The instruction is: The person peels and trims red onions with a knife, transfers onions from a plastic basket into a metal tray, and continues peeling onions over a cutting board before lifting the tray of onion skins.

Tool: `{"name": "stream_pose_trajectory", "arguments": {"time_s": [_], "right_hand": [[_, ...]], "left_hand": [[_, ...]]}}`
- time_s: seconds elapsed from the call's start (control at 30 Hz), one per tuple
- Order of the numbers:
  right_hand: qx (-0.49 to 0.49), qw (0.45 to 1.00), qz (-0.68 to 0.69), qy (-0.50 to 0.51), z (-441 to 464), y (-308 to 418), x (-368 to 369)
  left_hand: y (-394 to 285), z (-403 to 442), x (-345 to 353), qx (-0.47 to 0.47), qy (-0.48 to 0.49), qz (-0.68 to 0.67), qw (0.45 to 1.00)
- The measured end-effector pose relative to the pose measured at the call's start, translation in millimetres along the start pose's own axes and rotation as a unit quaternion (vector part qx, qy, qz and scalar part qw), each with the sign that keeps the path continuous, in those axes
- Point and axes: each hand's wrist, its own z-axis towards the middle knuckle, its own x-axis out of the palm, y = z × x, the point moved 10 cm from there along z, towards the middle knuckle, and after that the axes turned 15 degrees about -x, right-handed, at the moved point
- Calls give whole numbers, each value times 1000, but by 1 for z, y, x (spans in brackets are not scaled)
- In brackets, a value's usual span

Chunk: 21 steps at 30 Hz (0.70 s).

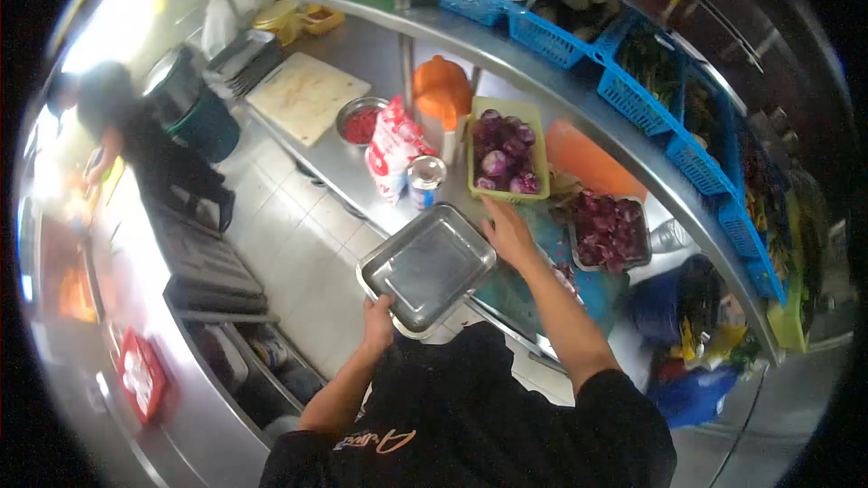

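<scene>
Black shirt [470,407] sat nearest; our left hand [378,318] clamped the tray [427,267], long axis toward our right hand [508,233], fingers apart, nearer the onion bin [544,158].

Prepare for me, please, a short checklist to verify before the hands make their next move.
1. Left hand grips the metal tray: ok, it holds a near corner.
2. Right hand also supports the tray: cannot tell; it is close to both the tray's rim and the yellow-green tub.
3. Tray contains no food: ok, none is visible inside.
4. Tray is well away from the can: not ok, the can stands close to its far edge.
5. Tub is upright: ok, with purple onions inside.
</scene>
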Motion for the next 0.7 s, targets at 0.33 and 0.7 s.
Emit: {"name": "stream_pose_trajectory", "arguments": {"time_s": [0.33, 0.7], "right_hand": [[-254, 860, -225, -380, -46, 193, -312], [-98, 878, -237, -405, -46, 162, -332]], "left_hand": [[-1, 31, 60, 103, 83, 83, 988], [15, 40, 46, -51, 88, 52, 993]]}}
